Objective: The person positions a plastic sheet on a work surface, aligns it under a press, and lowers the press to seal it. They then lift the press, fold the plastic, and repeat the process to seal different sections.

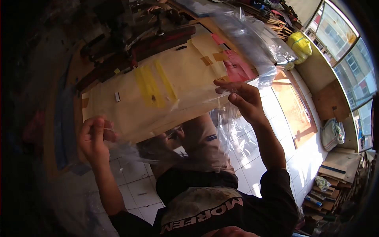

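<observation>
A thin clear plastic sheet stretches between my two hands and hangs over my lap, its front edge crossing my legs. My left hand pinches it at the near left corner of a tan board. At the board's right end, my right hand pinches the plastic between thumb and fingers. Yellow tape strips and small brown tape pieces are stuck on the board. Beyond its far edge runs a long dark red bar, part of a shadowed machine.
Folded clear plastic lies at the far right of the table, near a pink sheet. A yellow bag stands by the windows. Stacked wood pieces and a white sack are on the right of the tiled floor.
</observation>
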Action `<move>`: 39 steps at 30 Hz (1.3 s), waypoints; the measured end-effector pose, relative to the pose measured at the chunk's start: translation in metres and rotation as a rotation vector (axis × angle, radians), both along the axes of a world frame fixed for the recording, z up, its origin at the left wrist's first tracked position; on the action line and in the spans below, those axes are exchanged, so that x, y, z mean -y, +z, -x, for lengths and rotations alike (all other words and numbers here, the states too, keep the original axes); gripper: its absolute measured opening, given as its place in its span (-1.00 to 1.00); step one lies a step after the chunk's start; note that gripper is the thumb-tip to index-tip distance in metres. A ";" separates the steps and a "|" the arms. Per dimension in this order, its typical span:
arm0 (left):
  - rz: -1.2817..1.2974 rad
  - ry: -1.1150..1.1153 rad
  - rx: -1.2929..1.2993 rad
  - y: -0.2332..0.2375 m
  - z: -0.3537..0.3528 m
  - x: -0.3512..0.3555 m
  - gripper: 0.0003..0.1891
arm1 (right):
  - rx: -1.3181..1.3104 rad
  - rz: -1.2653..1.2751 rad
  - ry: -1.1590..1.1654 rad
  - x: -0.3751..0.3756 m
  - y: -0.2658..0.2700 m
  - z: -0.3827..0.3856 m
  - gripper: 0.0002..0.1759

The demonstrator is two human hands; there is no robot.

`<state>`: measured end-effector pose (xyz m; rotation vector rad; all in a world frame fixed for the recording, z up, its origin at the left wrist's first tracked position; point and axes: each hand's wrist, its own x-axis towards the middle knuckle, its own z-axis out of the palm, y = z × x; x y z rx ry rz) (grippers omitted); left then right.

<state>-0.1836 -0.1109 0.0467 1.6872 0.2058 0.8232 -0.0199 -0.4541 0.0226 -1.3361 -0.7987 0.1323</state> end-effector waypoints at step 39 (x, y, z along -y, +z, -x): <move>0.316 -0.236 0.026 0.010 -0.022 0.024 -0.78 | 0.046 -0.020 -0.537 -0.012 -0.002 -0.028 -0.74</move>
